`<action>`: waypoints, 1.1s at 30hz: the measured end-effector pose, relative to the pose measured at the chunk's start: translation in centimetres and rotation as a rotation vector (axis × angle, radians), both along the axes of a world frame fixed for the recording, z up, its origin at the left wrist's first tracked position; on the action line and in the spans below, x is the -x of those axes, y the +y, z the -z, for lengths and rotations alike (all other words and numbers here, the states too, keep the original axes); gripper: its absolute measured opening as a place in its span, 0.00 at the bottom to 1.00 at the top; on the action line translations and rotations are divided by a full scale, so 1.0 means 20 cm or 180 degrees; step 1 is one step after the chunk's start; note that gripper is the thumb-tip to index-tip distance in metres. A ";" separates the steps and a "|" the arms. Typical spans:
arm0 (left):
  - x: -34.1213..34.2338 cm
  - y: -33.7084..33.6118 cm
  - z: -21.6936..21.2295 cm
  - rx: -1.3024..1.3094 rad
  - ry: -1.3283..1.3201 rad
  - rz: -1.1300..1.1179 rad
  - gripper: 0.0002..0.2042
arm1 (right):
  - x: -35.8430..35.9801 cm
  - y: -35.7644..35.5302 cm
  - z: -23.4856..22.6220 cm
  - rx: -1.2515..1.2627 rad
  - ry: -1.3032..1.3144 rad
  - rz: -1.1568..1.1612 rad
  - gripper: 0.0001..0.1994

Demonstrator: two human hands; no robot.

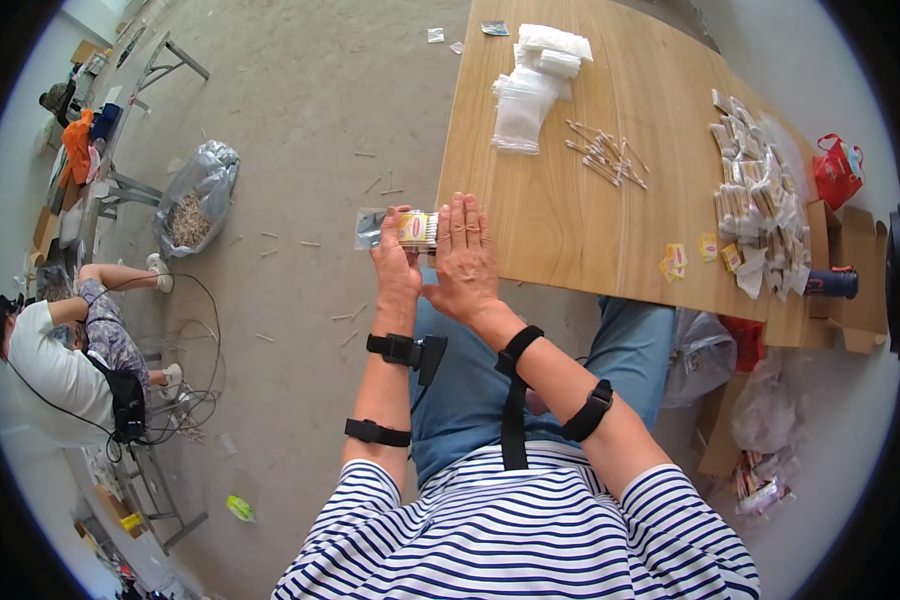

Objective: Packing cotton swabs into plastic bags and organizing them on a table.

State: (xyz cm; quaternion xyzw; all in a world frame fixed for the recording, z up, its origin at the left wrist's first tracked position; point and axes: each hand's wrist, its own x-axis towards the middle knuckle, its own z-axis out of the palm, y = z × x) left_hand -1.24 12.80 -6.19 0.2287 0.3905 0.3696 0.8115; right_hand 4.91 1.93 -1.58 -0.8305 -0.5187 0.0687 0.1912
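Note:
My left hand [397, 268] is closed around a small clear packet of cotton swabs [416, 229], held just off the left edge of the table. A yellow and white card shows inside the packet, and its silvery, see-through end sticks out to the left. My right hand [466, 262] lies flat against the packet's right end, fingers stretched out and side by side. White swab tips show between the two hands. On the wooden table [590, 235], beyond my right hand, are a loose heap of cotton swabs [608, 157] and a stack of clear plastic bags [526, 108].
Many filled swab packets [755, 195] lie at the table's right, near yellow cards [674, 262], a dark blue cylinder [832, 283], a cardboard box [863, 285] and a red bag [838, 172]. Leftward, a co-worker [65, 365] sits beyond a swab-filled plastic sack [210, 185]. Stray swabs dot the floor.

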 end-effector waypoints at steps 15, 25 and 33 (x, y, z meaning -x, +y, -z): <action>-0.03 -0.04 -0.02 -0.1243 0.0605 -0.0423 0.11 | 0.00 0.00 0.01 -0.0084 -0.0066 0.0157 0.58; -0.03 -0.04 -0.01 -0.1347 0.0575 -0.0530 0.07 | -0.06 -0.10 0.01 0.0518 -0.0303 0.0417 0.63; -0.03 -0.04 0.03 -0.1210 0.0586 -0.0557 0.07 | 0.06 0.02 0.02 0.0428 -0.0240 0.0484 0.62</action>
